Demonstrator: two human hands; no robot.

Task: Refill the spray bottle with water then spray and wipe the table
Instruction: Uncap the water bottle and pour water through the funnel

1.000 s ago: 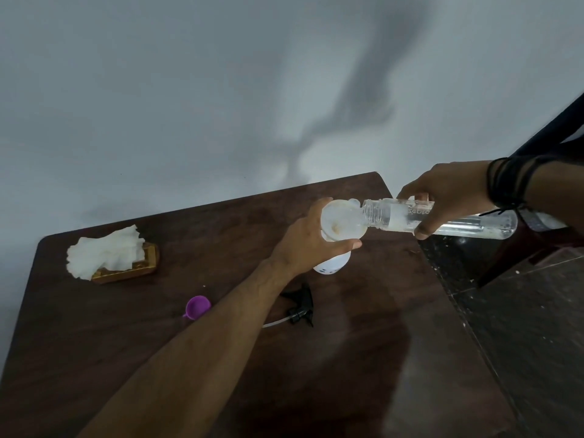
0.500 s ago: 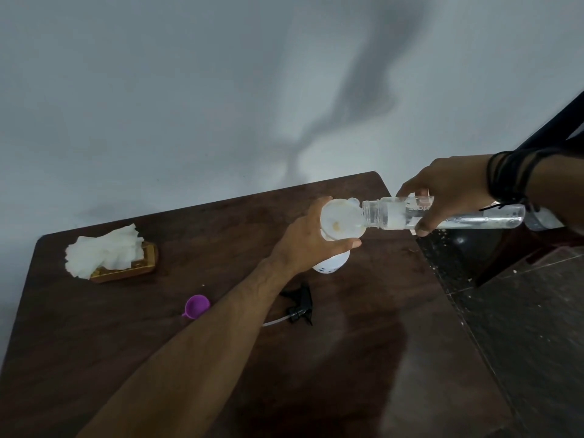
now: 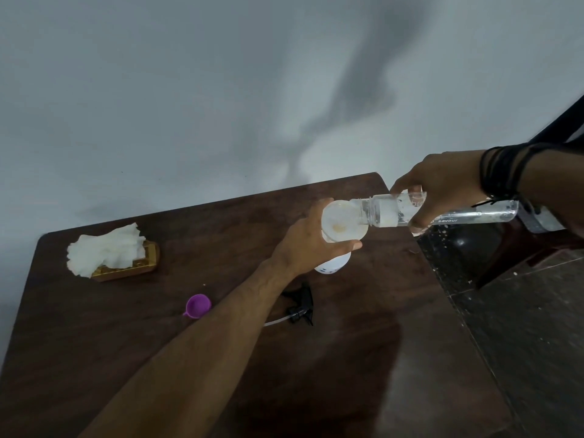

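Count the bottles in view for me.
2: a white plastic spray bottle standing on the table, gripped by the left hand; a clear plastic water bottle tipped above it in the right hand.

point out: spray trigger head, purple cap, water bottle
spray trigger head [image 3: 301, 306]: head view, black body lying on the table.
purple cap [image 3: 198, 305]: head view, its open top.
water bottle [image 3: 384, 212]: head view, clear shoulder near the neck.

Dark matt wood table; clear glossy plastic water bottle; crumpled white tissues.
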